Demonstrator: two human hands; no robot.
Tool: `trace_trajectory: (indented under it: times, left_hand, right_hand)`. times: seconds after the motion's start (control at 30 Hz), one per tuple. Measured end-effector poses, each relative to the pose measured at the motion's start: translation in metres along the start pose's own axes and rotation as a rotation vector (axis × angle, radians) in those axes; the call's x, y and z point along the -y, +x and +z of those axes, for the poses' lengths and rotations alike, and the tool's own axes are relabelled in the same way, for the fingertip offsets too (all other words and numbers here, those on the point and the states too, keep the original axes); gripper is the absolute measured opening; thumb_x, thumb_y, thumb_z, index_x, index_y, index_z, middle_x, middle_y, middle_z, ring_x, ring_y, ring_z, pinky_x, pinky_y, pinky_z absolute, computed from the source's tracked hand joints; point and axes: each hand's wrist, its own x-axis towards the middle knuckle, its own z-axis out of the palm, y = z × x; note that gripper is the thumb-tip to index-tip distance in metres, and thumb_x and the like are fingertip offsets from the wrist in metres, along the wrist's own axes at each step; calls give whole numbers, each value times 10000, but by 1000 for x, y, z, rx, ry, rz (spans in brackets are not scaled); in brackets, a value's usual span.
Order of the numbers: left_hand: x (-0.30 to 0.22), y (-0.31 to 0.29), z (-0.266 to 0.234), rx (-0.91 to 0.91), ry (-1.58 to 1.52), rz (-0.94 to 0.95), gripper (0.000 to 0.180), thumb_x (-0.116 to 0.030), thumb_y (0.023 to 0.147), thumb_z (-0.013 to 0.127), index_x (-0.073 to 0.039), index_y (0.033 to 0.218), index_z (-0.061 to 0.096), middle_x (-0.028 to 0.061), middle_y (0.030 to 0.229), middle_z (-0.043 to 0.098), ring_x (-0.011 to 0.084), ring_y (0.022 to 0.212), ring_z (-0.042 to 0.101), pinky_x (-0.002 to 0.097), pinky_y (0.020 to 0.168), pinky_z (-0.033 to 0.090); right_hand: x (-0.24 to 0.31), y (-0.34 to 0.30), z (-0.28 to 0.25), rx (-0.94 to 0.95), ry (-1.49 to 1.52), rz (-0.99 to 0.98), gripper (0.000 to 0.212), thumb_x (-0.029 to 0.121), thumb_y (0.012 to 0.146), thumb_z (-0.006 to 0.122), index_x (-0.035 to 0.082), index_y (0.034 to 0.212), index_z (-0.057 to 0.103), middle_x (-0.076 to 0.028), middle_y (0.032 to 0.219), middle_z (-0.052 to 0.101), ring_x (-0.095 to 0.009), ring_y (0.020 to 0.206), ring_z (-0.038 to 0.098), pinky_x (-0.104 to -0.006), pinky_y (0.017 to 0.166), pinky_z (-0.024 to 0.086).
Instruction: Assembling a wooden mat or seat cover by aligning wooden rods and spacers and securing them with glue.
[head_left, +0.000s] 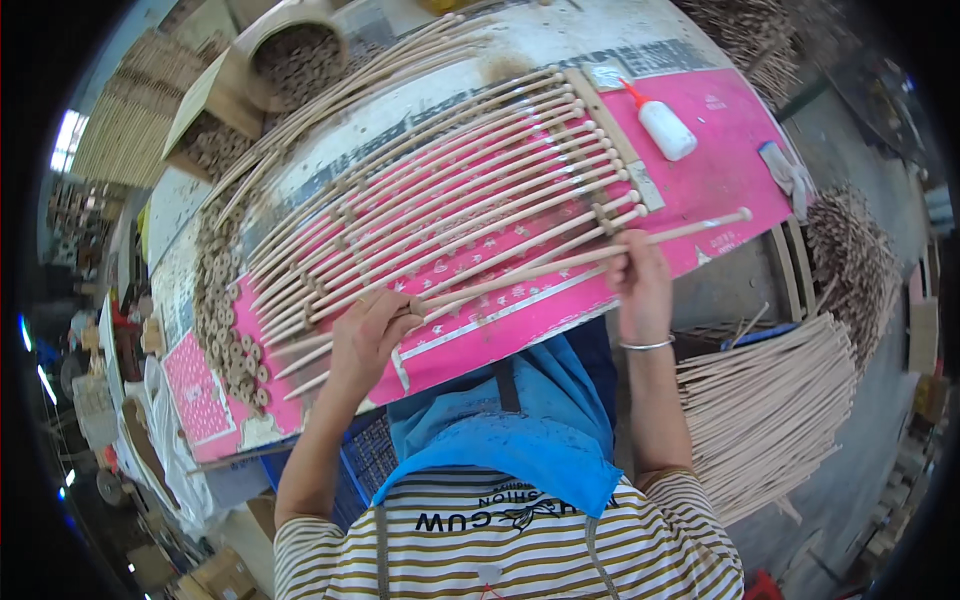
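Observation:
A long wooden rod with a rounded knob at its right end slants across the near side of the table. My right hand is closed round it, a little in from the knob. At the rod's left end, my left hand pinches what looks like a small wooden ring, mostly covered by the fingers. Just beyond both hands, several knobbed rods lie side by side on a pink sheet, knobs to the right. A few rods carry wooden rings. Two tapered rod tips show below my left hand.
Loose wooden rings are heaped along the table's left end. A wooden strip borders the knobs, beside a white glue bottle with a red nozzle. A round container of small pieces stands far left. Bundled sticks lie at right.

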Motion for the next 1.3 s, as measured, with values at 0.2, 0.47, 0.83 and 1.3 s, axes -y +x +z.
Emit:
trace_trajectory:
  times: [0.2,0.47,0.83,1.3]
  left_hand:
    - [-65,44,61,-70,-72,75,133,-103,915,711,-34,1028,695,131,969,718,312,887,706,383,769,548]
    - [-60,43,69,112,-348,-41,164,-99,951,666,0,1077,700,168,899,672,305,761,662,390,685,510]
    - [-50,14,48,131,-389,-163,187,-70,958,667,35,1109,703,135,830,648,195,705,620,309,651,476]
    - [-39,-4,56,131,-406,-194,215,-66,947,683,16,1143,719,110,832,659,168,693,587,302,631,450]
  right_hand:
    - [-36,-38,54,216,33,109,276,299,1086,542,51,1042,655,2,786,610,-65,672,553,-214,605,454]
    - [-34,-45,42,397,-64,107,338,164,995,693,27,1295,618,3,965,679,-54,845,630,-210,731,503]
    - [-7,-20,-7,211,3,1,259,102,951,710,-14,1182,702,-15,934,687,-75,753,608,-234,708,511]
    - [5,-27,-25,164,-27,94,406,219,973,715,5,1307,631,-1,884,639,-69,765,606,-227,665,505]
